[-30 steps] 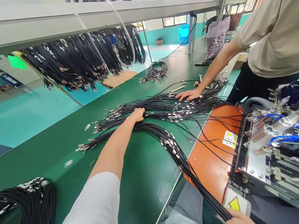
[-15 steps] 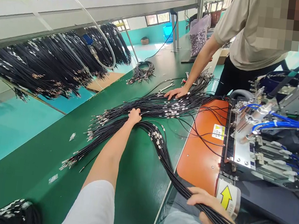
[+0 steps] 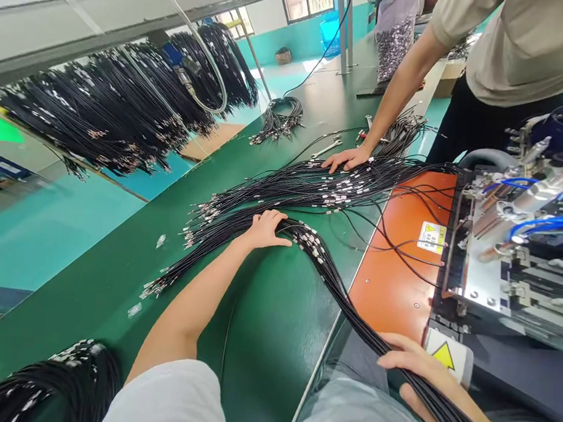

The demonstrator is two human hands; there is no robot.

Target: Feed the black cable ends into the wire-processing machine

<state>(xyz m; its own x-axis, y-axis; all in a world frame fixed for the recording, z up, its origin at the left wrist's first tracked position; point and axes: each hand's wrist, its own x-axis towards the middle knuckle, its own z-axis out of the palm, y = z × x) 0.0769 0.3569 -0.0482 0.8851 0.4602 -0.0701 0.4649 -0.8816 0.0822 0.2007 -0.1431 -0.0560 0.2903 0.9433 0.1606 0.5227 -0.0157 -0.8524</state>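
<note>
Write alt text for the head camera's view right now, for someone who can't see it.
A person's left hand rests on a bundle of black cables on a green table, while the right hand holds it closer to the body. Beyond, a co-worker's hand lies on more cables, near a machine.

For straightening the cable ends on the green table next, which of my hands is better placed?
Probably your left hand: it rests on the cables over the table, nearer the ends. Your right hand holds the same cables farther off, past the table's edge.
</note>
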